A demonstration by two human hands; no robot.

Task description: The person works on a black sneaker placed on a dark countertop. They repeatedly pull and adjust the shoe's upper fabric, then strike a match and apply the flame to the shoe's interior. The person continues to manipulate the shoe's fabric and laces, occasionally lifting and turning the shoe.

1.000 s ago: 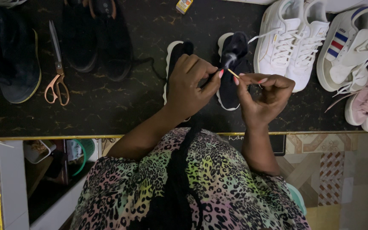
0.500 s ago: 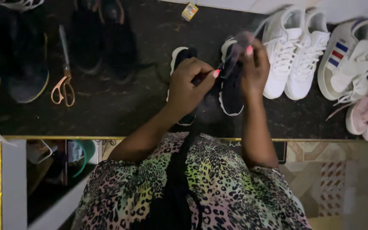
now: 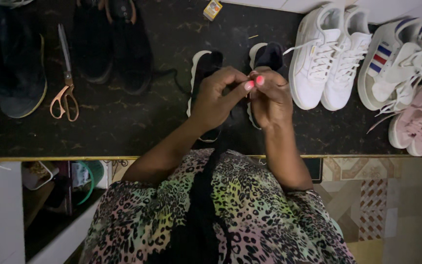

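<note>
We note a pair of black fabric shoes with white soles [image 3: 206, 68] at upper centre on the dark counter [image 3: 123, 127], long axes running top to bottom. Our left hand [image 3: 216, 100] and right hand [image 3: 269, 98] meet above them, fingertips pinched together; what they grip we cannot tell.

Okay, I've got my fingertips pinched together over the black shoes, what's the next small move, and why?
Probably lower both hands to the black shoe directly beneath them. The left hand and right hand meet fingertip to fingertip in a tight grip just above it. Whatever they pinch is too small to make out. No other shoe is as near.
</note>
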